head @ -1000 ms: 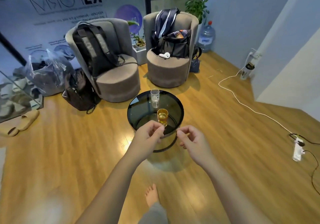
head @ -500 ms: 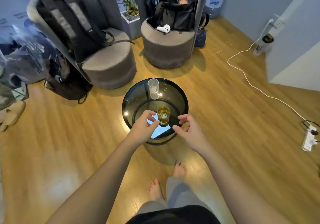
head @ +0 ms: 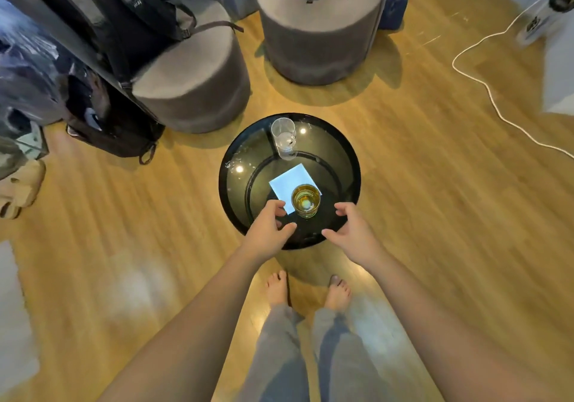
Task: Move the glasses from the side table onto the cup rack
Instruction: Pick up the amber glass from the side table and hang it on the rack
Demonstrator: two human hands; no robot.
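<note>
— Wood floor ran under the round side table [head: 228,181]. How far had you got?

— Nowhere yet. Both glasses stood on it: the amber glass [head: 305,200] near me, the clear glass [head: 284,138] at the far edge. My left hand [head: 269,229] and right hand [head: 351,229] hovered either side of the amber one, fingers loosely curled, holding nothing. No cup rack was in view.

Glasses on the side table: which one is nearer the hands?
The amber glass, between the left hand and the right hand, neither touching it. The clear glass stands at the side table's far edge.
</note>
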